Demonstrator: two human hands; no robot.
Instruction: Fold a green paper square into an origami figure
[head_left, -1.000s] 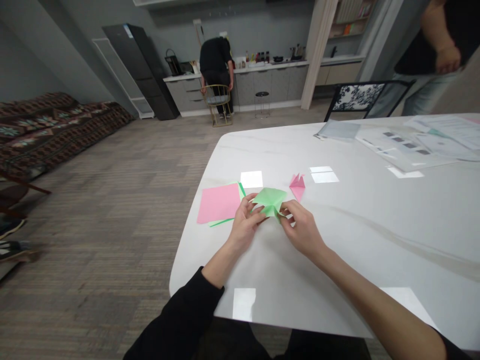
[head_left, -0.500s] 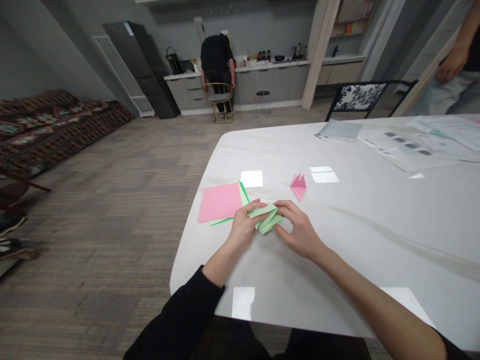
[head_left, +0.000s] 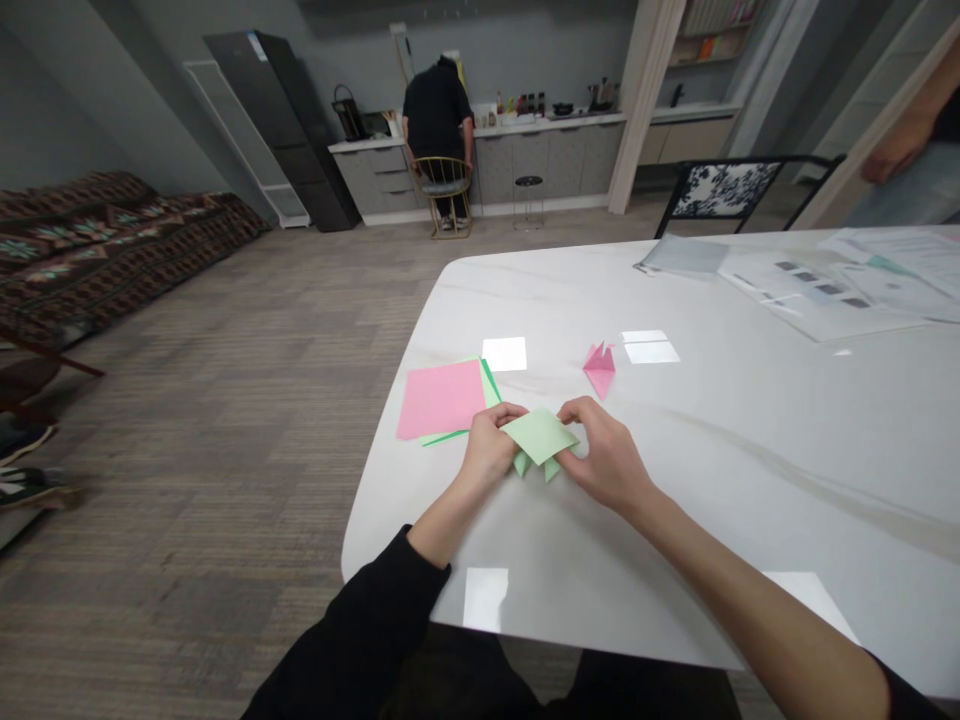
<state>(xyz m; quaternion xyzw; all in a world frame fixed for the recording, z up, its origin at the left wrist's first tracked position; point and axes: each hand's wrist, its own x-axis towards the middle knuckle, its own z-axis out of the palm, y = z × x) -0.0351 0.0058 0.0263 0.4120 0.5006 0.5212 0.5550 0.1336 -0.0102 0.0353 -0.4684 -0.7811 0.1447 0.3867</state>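
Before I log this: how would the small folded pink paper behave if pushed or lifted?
The folded pink paper looks very light, so a nudge would probably slide or tip it on the smooth white table. Its two thin raised points would likely bend under a pinch.

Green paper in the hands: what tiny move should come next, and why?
Perhaps press the top flap of the green origami paper down with the right hand, since the left hand seems to steady it and two small points still poke out underneath.
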